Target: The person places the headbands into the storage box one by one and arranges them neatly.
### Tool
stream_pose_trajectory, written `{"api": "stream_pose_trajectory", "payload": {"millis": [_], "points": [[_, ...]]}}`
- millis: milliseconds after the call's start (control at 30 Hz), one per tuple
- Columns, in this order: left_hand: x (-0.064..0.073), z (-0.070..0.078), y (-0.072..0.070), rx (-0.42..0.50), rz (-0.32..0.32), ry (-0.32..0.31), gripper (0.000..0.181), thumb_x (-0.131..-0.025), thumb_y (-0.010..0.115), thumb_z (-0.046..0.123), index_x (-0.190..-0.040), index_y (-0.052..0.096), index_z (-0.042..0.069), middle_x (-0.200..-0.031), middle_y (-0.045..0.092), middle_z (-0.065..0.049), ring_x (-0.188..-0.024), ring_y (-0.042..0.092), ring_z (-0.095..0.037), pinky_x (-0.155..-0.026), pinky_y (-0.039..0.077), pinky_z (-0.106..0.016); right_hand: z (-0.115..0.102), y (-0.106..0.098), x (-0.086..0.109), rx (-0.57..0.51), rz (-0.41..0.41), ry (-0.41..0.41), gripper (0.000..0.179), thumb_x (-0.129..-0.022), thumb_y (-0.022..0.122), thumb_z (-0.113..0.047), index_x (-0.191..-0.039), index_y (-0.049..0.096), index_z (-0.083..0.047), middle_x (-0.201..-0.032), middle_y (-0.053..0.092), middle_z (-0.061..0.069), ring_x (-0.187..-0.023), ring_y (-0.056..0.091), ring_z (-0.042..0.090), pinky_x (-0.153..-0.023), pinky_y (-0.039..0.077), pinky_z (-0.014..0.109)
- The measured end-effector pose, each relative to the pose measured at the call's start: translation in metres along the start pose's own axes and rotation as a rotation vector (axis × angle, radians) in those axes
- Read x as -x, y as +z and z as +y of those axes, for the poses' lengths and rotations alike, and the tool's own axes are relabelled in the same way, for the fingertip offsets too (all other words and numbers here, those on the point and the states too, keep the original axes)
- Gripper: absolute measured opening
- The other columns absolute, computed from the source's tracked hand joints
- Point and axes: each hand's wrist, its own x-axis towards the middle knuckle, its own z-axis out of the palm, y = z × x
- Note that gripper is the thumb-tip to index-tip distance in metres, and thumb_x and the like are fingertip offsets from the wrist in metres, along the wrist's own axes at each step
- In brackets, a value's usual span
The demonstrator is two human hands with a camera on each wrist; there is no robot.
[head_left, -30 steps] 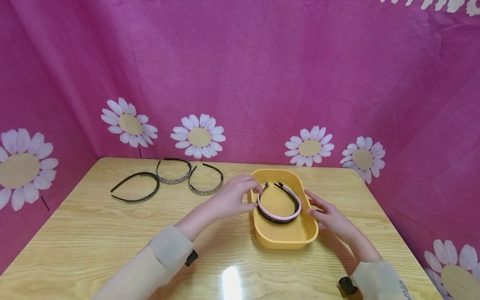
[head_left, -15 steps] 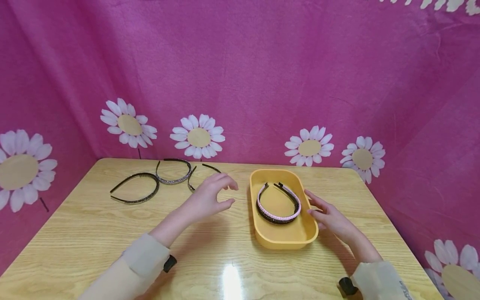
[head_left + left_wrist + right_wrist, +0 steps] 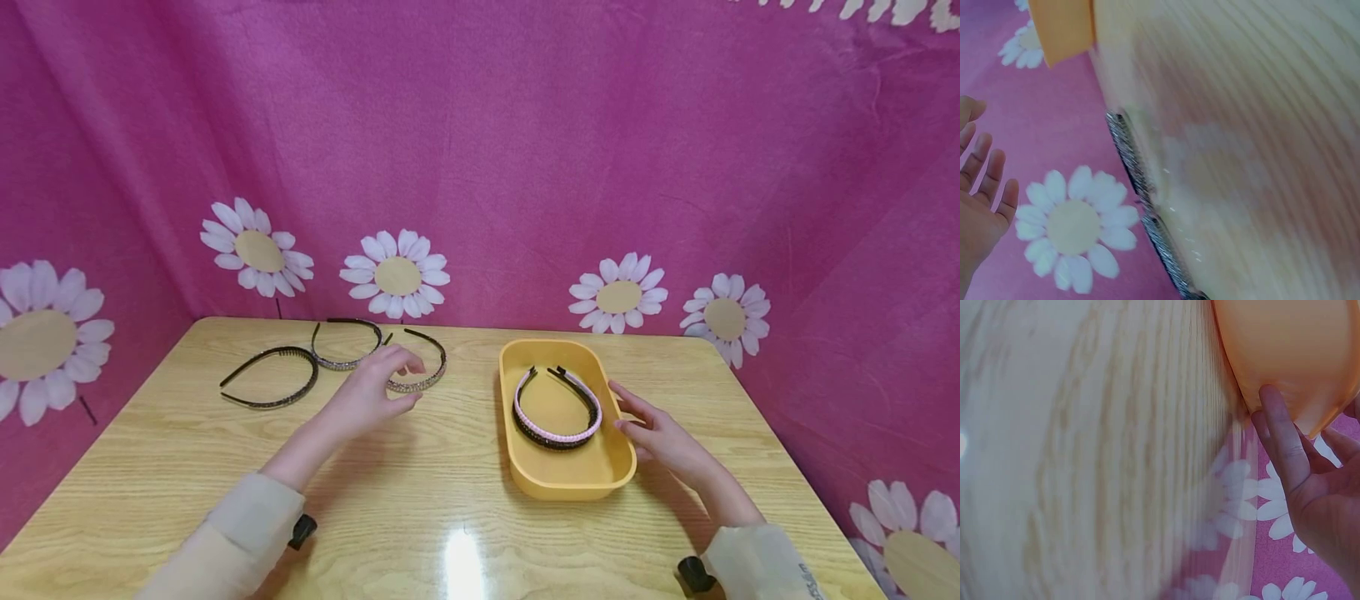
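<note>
My left hand (image 3: 367,392) hovers over the table, fingers loosely bent and holding nothing, partly covering a sparkly headband (image 3: 420,385) in the head view. Left of it lie a second sparkly headband (image 3: 341,364) and a black headband (image 3: 313,381). My right hand (image 3: 667,437) touches the outer right wall of a yellow tray (image 3: 573,492), its fingers extended along the side. In the right wrist view, those fingers (image 3: 1282,422) lie against the tray wall. Inside the tray, a pink beaded headband (image 3: 558,436) rests on a dark headband (image 3: 562,446).
The wooden table (image 3: 420,517) ends at the back against a pink curtain (image 3: 480,167) printed with white daisies. The curtain also closes in both sides. Light glares off the table's front part.
My left hand has moved left, away from the tray's left rim and across the table to the sparkly headbands. The right hand stays at the tray.
</note>
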Motion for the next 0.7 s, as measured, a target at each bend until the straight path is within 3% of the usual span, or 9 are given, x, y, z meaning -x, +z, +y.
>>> {"api": "stream_pose_trajectory", "payload": {"millis": [200,467,700], "points": [[0.006,-0.018,0.000,-0.021,-0.009,-0.063,0.029,-0.075,0.076,0.007,-0.100,0.061,0.011,-0.098,0.062,0.000,-0.093,0.057,-0.026,-0.083,0.045,-0.038,-0.002,0.001,0.001,-0.002,-0.011,-0.013,0.067,-0.098,0.050,-0.019,-0.152,0.011,-0.015,-0.147,0.020,0.032,-0.111,0.056,0.033,-0.078,0.054,0.042],[0.009,-0.037,0.004,-0.039,-0.021,-0.069,0.031,-0.074,0.077,0.006,-0.100,0.060,0.010,-0.100,0.062,-0.002,-0.095,0.057,-0.027,-0.086,0.044,-0.042,-0.004,0.001,0.003,0.006,-0.015,-0.013,0.067,-0.098,0.050,-0.018,-0.152,0.011,-0.015,-0.147,0.019,0.033,-0.112,0.055,0.037,-0.078,0.055,0.041],[0.008,-0.054,0.010,-0.093,-0.119,-0.104,0.033,-0.074,0.077,0.008,-0.103,0.062,0.011,-0.104,0.062,-0.002,-0.102,0.056,-0.024,-0.095,0.041,-0.048,-0.002,0.001,0.000,0.017,-0.006,-0.002,0.066,-0.098,0.049,-0.019,-0.152,0.013,-0.018,-0.148,0.021,0.030,-0.114,0.054,0.036,-0.079,0.054,0.042]]}}
